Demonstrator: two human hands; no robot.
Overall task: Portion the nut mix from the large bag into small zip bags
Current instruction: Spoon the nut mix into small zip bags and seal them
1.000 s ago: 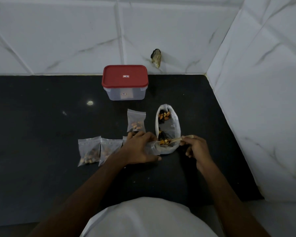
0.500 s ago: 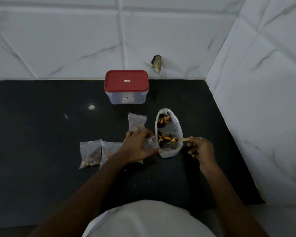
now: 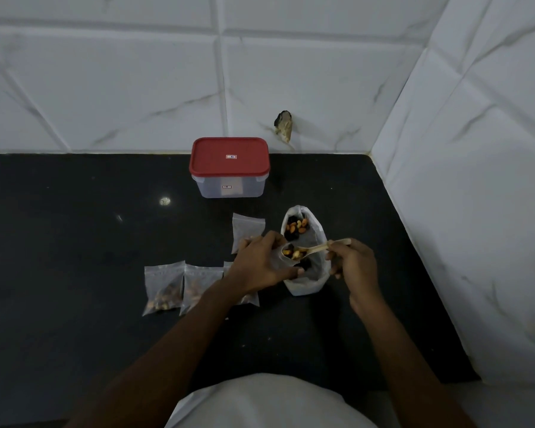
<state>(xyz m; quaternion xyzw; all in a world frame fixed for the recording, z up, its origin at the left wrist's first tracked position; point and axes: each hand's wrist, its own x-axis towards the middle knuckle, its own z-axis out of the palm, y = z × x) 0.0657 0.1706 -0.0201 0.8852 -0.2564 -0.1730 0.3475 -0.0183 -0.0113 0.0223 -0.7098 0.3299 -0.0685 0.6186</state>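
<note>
My left hand [image 3: 260,264] pinches the small clear zip bag [image 3: 278,261] open; my right hand [image 3: 352,264] grips the loaded pale spoon [image 3: 315,249] over the large white bag [image 3: 306,284] (centre-right). I'd tip slowly, inside the mouth.

Head-worn camera looks forward and down, close over the black counter [image 3: 74,242] in a tiled corner.

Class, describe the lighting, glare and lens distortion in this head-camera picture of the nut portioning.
Head view: dim, underexposed; the black countertop swallows shadows, bar one glare spot; the wide lens bows the tile joints; nuts on the spoon read clearly, those in the filled zip bags look murky.
</note>
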